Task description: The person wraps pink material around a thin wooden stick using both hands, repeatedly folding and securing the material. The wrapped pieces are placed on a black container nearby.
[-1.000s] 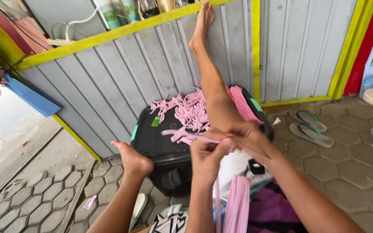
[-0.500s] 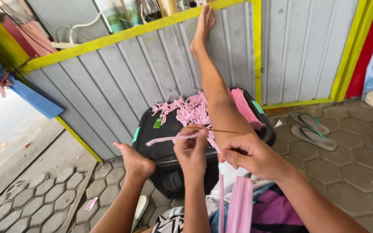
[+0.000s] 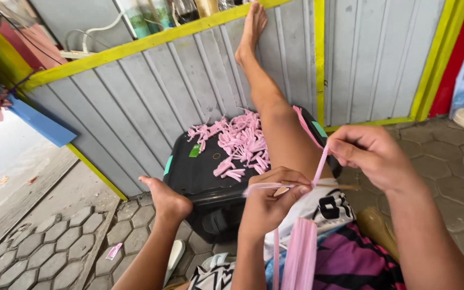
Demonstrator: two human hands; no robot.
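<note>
In the head view, the left hand (image 3: 268, 200) is closed around a thin stick (image 3: 318, 186) and a pink strip (image 3: 275, 187). The fingers curl tightly over both, and the stick comes out to the right of the fist. The right hand (image 3: 371, 156) is higher and to the right. Its thumb and fingers pinch the upper end of the same strip, which goes down at a slant from this hand to the stick. A bundle (image 3: 299, 252) of long pink strips hangs just under the left hand, over the lap. Behind the hands there is a black bin (image 3: 189, 174), and on its lid lies a pile (image 3: 240, 142) of small folded pink pieces. The right leg (image 3: 267, 96) passes over the bin and its foot rests on the grey metal wall (image 3: 151, 96). The left foot (image 3: 167, 201) touches the front of the bin.
</note>
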